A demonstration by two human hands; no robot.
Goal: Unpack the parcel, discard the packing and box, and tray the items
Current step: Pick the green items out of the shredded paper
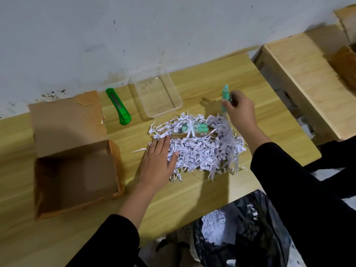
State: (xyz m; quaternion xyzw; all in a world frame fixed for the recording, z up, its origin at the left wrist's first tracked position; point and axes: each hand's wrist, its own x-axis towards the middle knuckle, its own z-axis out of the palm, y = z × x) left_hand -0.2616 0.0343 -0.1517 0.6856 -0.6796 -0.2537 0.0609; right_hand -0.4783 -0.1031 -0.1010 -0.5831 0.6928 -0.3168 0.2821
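Observation:
A heap of white shredded paper [204, 149] lies on the wooden table. My left hand [159, 160] rests flat and open on its left edge. My right hand [240, 110] is raised behind the heap, shut on a mint-green pen-like item [225, 97] held upright. Small mint-green packaged items [192, 130] in brown card lie half buried at the heap's far side. An open brown cardboard box [77, 174] stands at the left, with nothing inside and its lid flap back. A clear plastic tray [157, 95] sits near the wall with nothing in it.
A green utility knife [118, 106] lies between box and tray. A black bin bag [240, 232] holding some shredded paper hangs open below the table's front edge. Wooden crates [300, 79] stand at the right. The wall runs along the table's far side.

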